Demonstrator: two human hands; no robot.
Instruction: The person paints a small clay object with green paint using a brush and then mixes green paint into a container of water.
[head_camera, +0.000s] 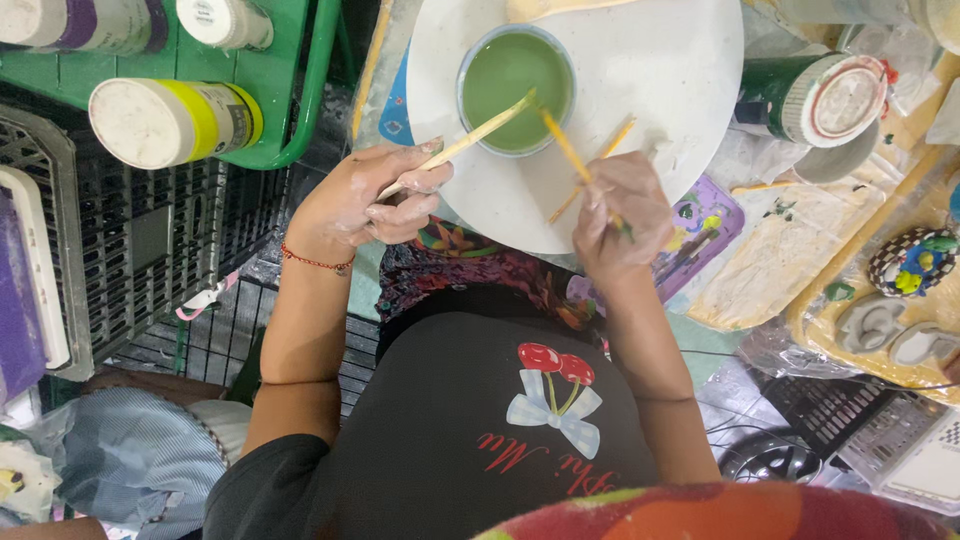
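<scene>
Green paint cup (515, 88) on white round board (680, 70) — crowded worktable, black crates (150, 250) beside

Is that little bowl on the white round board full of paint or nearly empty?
Nearly full. The bowl holds smooth green liquid up close to its rim, and the stick in the left hand dips its tip into it.

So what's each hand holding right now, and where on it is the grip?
The left hand holds a thin wooden stick near its lower end, tip in the cup of green paint. The right hand grips orange-handled brushes low on their handles.
</scene>
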